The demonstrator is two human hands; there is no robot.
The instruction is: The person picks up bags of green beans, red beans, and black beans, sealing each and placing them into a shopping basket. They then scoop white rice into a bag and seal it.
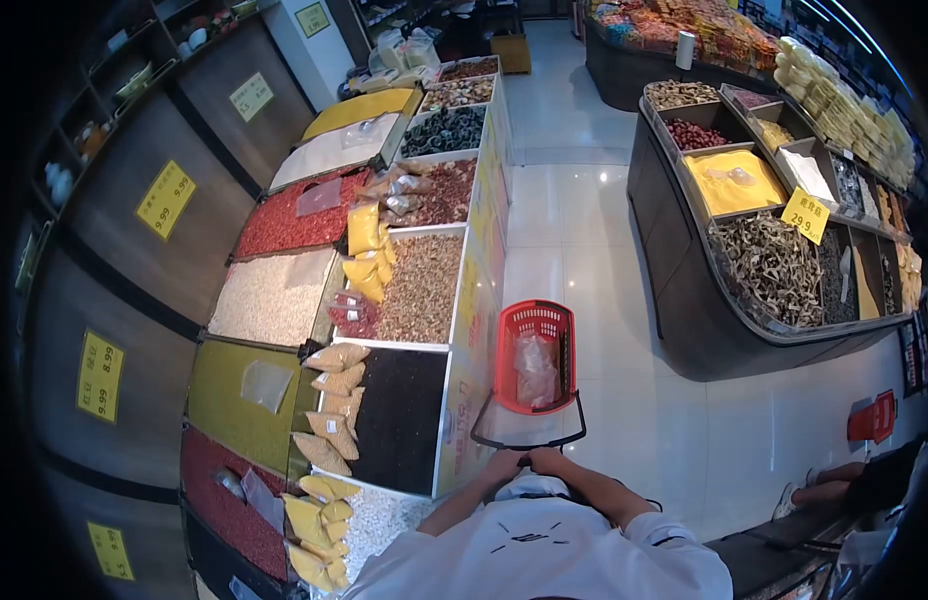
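Observation:
My left hand (506, 464) and my right hand (547, 460) are close together in front of my chest, at the near end of a black handle (529, 446). Fingers of both are curled in; a small dark thing shows between them. The handle belongs to a red basket (502, 360) on the floor ahead of me. Inside the basket lies a clear plastic bag (535, 370), its contents hard to make out.
Left of me runs a long stand of bins with beans, grains and bagged goods (334, 436). A rounded dark display (694, 310) with dried foods stands at the right. Another red basket (872, 418) and a person's legs (824, 486) are at the lower right.

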